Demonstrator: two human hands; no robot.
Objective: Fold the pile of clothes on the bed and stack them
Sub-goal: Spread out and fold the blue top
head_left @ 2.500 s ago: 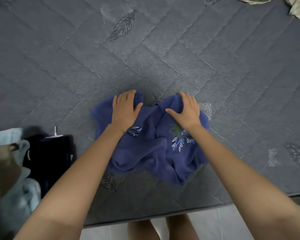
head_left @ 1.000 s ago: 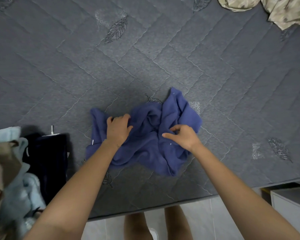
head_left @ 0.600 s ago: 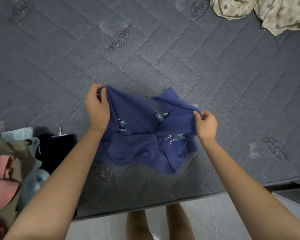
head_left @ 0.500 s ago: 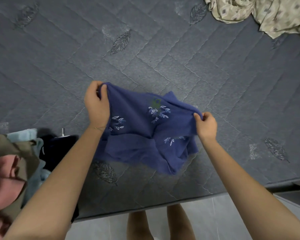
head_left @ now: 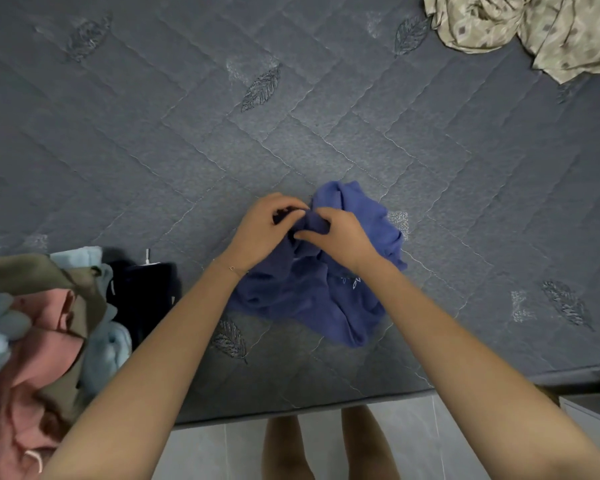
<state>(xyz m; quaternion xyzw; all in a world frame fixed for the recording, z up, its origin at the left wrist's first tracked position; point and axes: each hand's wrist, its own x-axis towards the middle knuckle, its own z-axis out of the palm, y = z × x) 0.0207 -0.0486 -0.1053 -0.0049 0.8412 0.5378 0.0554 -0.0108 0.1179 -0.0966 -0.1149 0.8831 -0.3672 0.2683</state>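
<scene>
Garment (head_left: 312, 299) of blue cloth lies crumpled near the front edge of the bed (head_left: 291, 133) — left hand (head_left: 262, 230) and right hand (head_left: 340, 237) both pinch its bunched top

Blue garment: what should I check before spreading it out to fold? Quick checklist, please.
1. Grip: left hand and right hand both pinch bunched cloth of the blue garment: ok.
2. Garment flat: crumpled in a heap: not ok.
3. Spreading room: bare mattress beyond it: ok.
4. Which edge is held, collar or hem: cannot tell.
5. Neighbours apart: dark folded item and clothes pile lie to the left, not touching it: ok.
</scene>
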